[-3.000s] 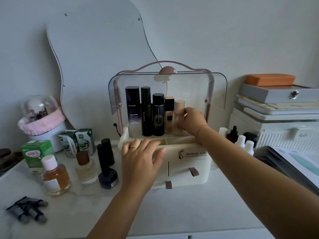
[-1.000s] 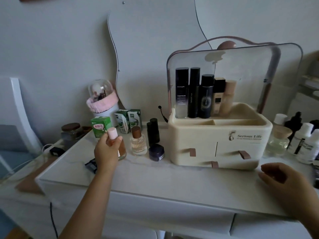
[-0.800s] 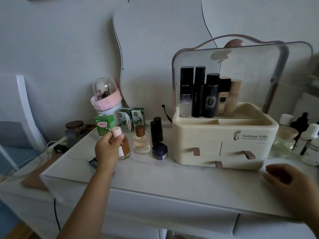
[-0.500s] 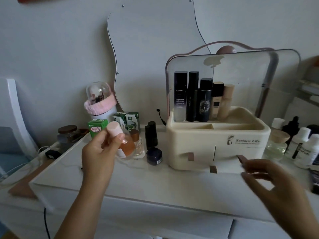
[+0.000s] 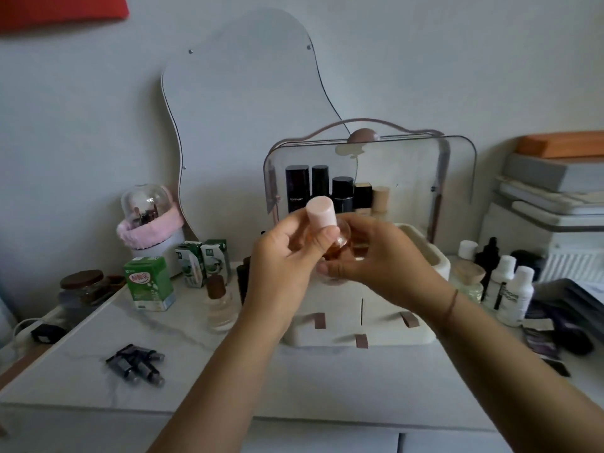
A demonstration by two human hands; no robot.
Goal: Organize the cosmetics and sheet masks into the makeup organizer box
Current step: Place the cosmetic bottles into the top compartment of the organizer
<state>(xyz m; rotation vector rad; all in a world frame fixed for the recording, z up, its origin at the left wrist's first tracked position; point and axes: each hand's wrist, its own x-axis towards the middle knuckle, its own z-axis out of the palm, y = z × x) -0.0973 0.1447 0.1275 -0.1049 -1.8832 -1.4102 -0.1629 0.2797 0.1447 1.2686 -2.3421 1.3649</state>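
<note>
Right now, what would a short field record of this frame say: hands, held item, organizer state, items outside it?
left hand: grips the pink-capped bottle just below its cap
right hand: fingers curled round the bottle's amber body
bottle position: held up in front of the makeup organizer box, not inside
organizer lid: clear, raised open
organizer contents: five upright bottles in the back row
outside, left: green carton, brown-capped perfume bottle, dark tubes
outside, right: white bottles
</note>
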